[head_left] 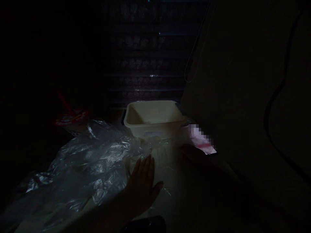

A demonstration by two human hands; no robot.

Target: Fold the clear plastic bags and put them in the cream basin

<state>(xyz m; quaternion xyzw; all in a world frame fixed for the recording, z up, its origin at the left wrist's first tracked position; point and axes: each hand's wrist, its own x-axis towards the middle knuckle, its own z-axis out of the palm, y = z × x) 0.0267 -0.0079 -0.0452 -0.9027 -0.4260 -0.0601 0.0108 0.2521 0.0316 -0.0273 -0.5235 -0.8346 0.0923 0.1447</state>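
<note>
The scene is very dark. My left hand (143, 187) lies flat, fingers stretched out and thumb apart, on clear crinkled plastic film (102, 161) spread over the table. A pale cream rectangular plastic tub (155, 127) with dark handles stands just beyond my fingertips, its inside partly visible. To the right, my right hand (193, 153) is a dim shape near a bright, partly pixelated pink and white item (202, 142). Shadow hides most of its fingers, and whether it holds anything cannot be made out.
At the left stands a drink cup (75, 124) with a red straw (65, 103). A dark object (148, 224) sits at the near edge. Behind the tub is a dark slatted surface (145, 64); a cord (188, 72) loops down beside it. A dark cable (267, 110) hangs at the right.
</note>
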